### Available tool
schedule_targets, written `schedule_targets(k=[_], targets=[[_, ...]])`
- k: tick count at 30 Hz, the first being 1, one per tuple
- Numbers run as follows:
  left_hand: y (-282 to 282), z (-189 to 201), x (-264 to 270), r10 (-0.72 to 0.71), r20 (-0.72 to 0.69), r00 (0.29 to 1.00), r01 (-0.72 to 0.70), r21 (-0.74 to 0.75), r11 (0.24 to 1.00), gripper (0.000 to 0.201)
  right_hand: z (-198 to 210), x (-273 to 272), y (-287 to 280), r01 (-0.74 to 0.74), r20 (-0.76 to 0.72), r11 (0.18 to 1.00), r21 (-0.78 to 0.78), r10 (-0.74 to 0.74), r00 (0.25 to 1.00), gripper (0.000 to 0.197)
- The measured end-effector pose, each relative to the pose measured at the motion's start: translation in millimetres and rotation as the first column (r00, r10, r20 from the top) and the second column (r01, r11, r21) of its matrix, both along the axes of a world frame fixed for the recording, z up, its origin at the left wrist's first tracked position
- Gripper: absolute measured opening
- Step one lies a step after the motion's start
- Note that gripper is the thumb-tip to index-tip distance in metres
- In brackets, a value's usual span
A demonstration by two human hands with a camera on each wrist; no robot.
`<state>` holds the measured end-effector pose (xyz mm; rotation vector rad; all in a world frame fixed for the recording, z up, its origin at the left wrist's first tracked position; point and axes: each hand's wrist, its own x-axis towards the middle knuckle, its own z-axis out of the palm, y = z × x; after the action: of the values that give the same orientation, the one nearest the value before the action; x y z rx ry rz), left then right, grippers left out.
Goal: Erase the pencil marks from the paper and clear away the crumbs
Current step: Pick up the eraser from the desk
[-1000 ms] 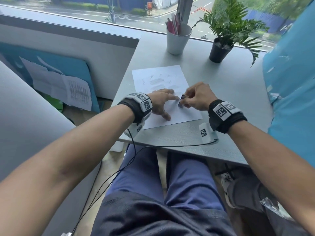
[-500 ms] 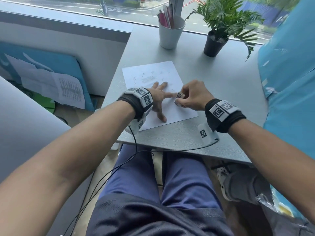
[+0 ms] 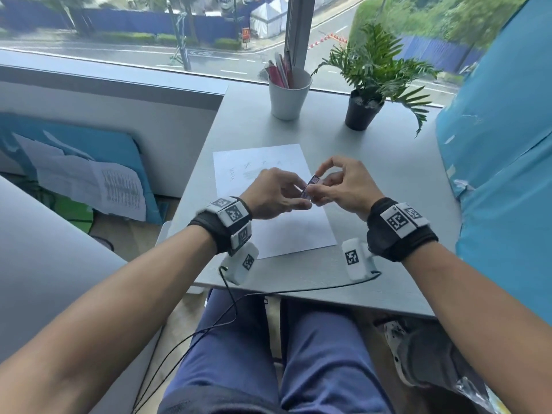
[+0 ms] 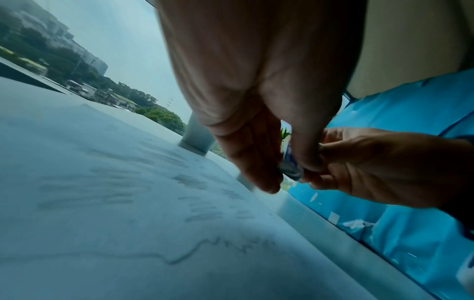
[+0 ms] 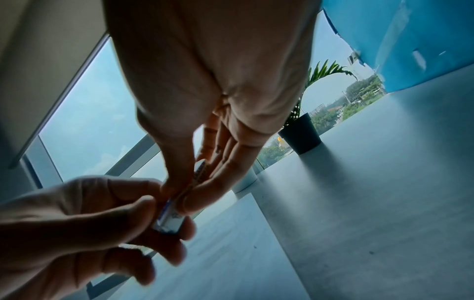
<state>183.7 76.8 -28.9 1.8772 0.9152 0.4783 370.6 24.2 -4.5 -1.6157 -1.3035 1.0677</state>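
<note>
A white sheet of paper with faint pencil marks lies on the grey desk. Above it, both hands meet around a small eraser in a blue-and-white sleeve. My left hand pinches its lower end and my right hand pinches its upper end. In the left wrist view the eraser sits between thumb and fingers over the scribbled paper. The right wrist view shows the eraser pinched by both hands. No crumbs show.
A white cup of pens and a potted plant stand at the desk's far edge by the window. A blue covered object borders the desk on the right. Cables hang off the near edge over my lap.
Both hands have lifted off the paper. The left hand, which lay flat on the sheet, now pinches the eraser together with the right hand. The head camera tilted up.
</note>
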Motion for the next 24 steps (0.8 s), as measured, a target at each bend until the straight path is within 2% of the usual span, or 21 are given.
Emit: schedule_targets(k=[4, 8, 12, 18, 22, 24], targets=[[-3.7, 2.8, 6.1, 0.06, 0.085, 0.995, -0.061, 0.016, 0.998, 0.012, 0.0, 0.2, -3.6, 0.01, 0.021, 0.998, 0.067, -0.011, 1.0, 0.037], [-4.6, 4.0, 6.4, 0.085, 0.111, 0.99, -0.078, -0.062, 0.995, 0.015, -4.3, -0.9, -7.7, 0.073, 0.06, 0.989, 0.132, -0.081, 0.995, 0.035], [-7.2, 4.2, 5.9, 0.081, 0.123, 0.989, -0.07, -0.086, 0.994, 0.017, -7.0, -0.5, -8.4, 0.101, -0.031, 0.993, 0.066, -0.099, 0.995, 0.027], [-14.1, 8.3, 7.7, 0.08, 0.099, 0.992, -0.079, -0.013, 0.997, 0.022, 5.1, -1.4, -12.0, 0.022, -0.043, 1.0, -0.012, -0.022, 0.999, 0.03], [-12.1, 10.3, 11.3, 0.105, 0.123, 0.987, -0.105, -0.004, 0.994, 0.018, 6.8, -0.5, -10.9, 0.038, -0.049, 0.998, 0.055, -0.035, 0.998, 0.018], [-9.5, 11.2, 13.3, 0.127, 0.128, 0.984, -0.128, -0.005, 0.992, 0.017, 5.5, 0.2, -9.0, 0.048, -0.046, 0.995, 0.086, -0.044, 0.998, 0.019]])
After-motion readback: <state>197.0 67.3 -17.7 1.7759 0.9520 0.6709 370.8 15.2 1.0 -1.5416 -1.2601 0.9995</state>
